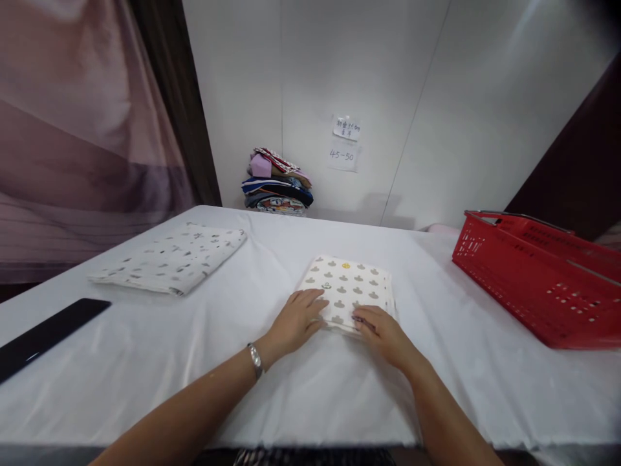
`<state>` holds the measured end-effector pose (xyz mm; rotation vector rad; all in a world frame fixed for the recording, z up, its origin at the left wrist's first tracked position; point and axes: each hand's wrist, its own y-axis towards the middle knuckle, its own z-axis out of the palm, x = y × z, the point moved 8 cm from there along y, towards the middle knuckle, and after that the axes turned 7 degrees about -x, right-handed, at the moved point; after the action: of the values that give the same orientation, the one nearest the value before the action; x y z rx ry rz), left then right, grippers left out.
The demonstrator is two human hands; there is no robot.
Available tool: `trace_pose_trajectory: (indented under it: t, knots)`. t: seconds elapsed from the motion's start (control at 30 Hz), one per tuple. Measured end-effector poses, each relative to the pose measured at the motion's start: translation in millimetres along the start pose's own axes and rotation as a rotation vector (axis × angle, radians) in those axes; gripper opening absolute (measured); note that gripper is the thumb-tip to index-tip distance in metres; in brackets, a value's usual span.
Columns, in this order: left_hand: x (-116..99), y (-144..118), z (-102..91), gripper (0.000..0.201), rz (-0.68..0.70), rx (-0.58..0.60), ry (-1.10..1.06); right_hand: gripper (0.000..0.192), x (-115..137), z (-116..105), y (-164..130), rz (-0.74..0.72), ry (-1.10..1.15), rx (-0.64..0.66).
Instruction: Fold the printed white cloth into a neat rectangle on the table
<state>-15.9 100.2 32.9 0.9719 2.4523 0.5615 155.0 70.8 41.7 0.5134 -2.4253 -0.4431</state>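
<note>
A white cloth covers the tabletop (427, 404), and several things stand around its middle. At the right end sits a red plastic basket (538, 278) with pierced sides and a metal handle, well apart from the hands. Toward the far left lies a white folded fabric (174, 262) with scattered grey marks, and nearer, at the left edge, a flat black object (53, 333) whose kind I cannot tell. Beyond the far edge, a stack of folded textiles (277, 188) rests against the pale wall (315, 65), where two paper notes (345, 144) hang, the lower reading "45-50". A pinkish curtain (82, 129) fills the left side. The folded cloth (344, 281), white with rows of grey shapes plus one yellow and one green, lies flat near the middle, in front of the person. The left hand (297, 318), with a silvery bracelet (255, 360) at its wrist, rests loosely open on the near left corner, thumb apart from the fingers. The right hand (385, 333) bends its fingers over the near right corner; whether it pinches the edge I cannot tell.
</note>
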Motion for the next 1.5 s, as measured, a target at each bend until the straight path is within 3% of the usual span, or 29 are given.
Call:
trace_pose_trajectory:
  t: [0.1,0.27,0.4,0.73,1.27,1.5]
  knots:
    - [0,3,10.7,0.029,0.049,0.057,-0.009,0.027,-8,-4,-16,-0.059,-0.08,-0.063]
    - [-1,1,14.7,0.032,0.12,0.011,0.009,0.028,-17,-8,-32,-0.183,-0.174,-0.151]
    - [-13,3,15.7,0.03,0.184,-0.01,0.041,0.029,-10,-5,-31,-0.246,-0.224,-0.116]
    - [-20,10,16.1,0.024,0.152,-0.051,0.038,0.028,-7,0,-21,-0.239,-0.333,-0.105]
    - [-28,7,19.6,0.024,0.229,-0.093,0.113,0.038,-10,-8,-38,-0.361,-0.327,-0.039]
    - [-26,5,24.3,0.023,0.229,-0.117,0.135,0.035,-18,-20,-33,-0.312,-0.433,-0.163]
